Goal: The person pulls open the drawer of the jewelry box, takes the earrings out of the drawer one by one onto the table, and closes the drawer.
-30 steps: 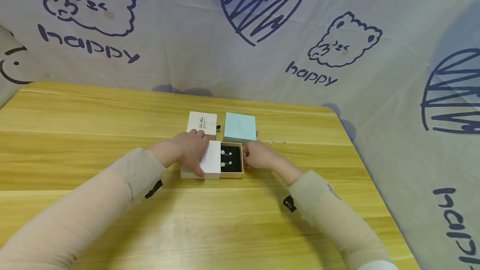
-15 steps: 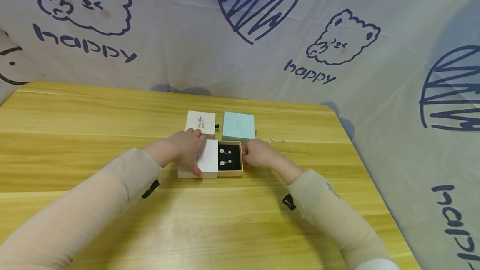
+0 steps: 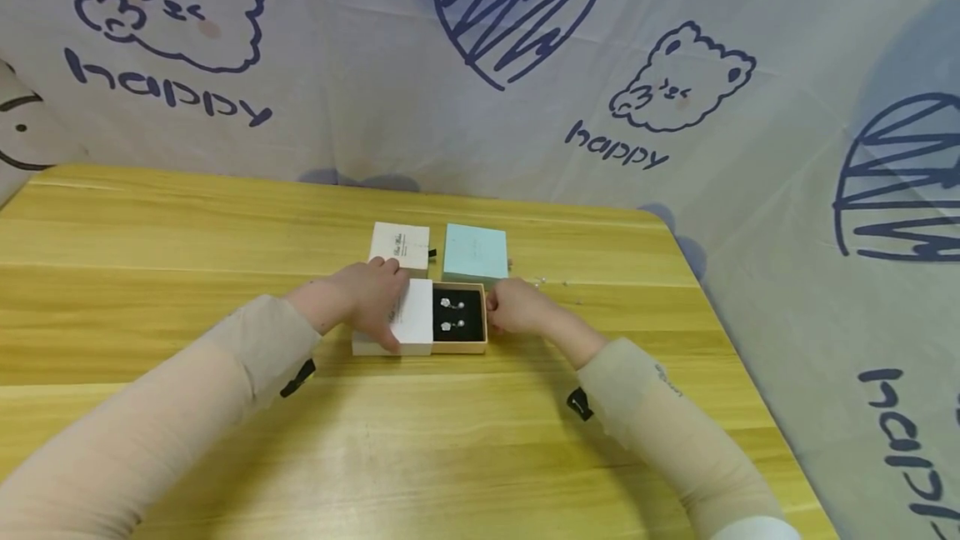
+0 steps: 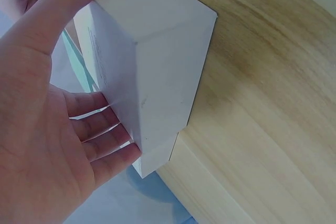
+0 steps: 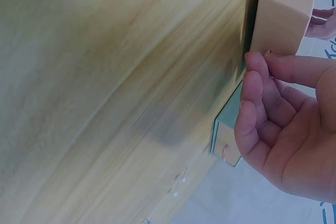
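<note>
A white drawer-style jewelry box lies partly slid open on the table, its white sleeve [image 3: 416, 315] on the left and its tan-edged drawer [image 3: 460, 348] showing on the right. On the drawer's black pad sits a pair of earrings [image 3: 452, 304], flower-shaped with pearl drops. My left hand [image 3: 371, 302] grips the sleeve, thumb on the near side and fingers across the top toward the far edge, as the left wrist view also shows. My right hand [image 3: 517, 307] pinches with thumb and forefinger [image 5: 255, 61] at the drawer's end [image 5: 283, 17]; the pull tab there is mostly hidden.
Behind stand a cream box [image 3: 401, 242] with a black tab and a light blue box [image 3: 475, 251]. A few tiny earrings [image 3: 540, 282] lie loose right of the blue box. The wooden table [image 3: 450, 440] ends at a printed cloth backdrop [image 3: 360, 65].
The drawer has slid a little farther out of the sleeve, so more of the black pad shows. Both hands keep their hold; the head view has shifted slightly.
</note>
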The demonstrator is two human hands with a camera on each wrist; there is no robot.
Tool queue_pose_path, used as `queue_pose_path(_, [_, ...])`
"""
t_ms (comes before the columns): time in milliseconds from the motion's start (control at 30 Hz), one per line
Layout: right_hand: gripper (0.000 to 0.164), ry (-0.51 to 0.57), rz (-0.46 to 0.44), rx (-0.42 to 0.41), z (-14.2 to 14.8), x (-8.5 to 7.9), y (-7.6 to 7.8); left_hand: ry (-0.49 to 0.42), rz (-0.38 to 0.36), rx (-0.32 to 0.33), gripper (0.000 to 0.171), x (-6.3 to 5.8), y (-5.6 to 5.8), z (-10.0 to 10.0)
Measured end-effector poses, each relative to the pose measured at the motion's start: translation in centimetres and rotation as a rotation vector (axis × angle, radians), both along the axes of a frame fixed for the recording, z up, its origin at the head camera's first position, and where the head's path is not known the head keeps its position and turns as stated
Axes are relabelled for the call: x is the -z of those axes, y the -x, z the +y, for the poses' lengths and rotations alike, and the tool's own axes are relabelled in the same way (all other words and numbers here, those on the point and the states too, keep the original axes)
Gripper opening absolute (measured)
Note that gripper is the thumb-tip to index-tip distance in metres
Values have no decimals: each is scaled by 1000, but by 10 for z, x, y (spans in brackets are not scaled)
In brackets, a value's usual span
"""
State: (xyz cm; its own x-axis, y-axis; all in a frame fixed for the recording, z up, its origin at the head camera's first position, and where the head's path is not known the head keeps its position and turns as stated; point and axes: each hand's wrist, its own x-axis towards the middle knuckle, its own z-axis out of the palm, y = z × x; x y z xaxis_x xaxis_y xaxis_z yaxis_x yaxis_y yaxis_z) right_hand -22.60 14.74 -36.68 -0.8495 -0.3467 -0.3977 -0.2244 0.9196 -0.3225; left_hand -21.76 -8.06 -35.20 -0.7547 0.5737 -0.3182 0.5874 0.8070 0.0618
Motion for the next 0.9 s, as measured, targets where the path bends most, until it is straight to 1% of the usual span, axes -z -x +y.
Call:
queue_pose_path(233, [38, -18, 5, -6, 1, -1, 0, -20, 9, 5, 96, -3, -3, 0])
queue_pose_path(567, [38, -9, -22, 2, 2, -1, 0, -2, -8, -2, 98, 0, -1, -1])
queue_pose_path(800, [38, -14, -64, -2, 4, -3, 2, -8, -13, -3, 97, 2, 1, 0])
queue_pose_path(900, [34, -28, -67, -1, 5, -3, 3, -7, -19, -10, 98, 2, 1, -1])
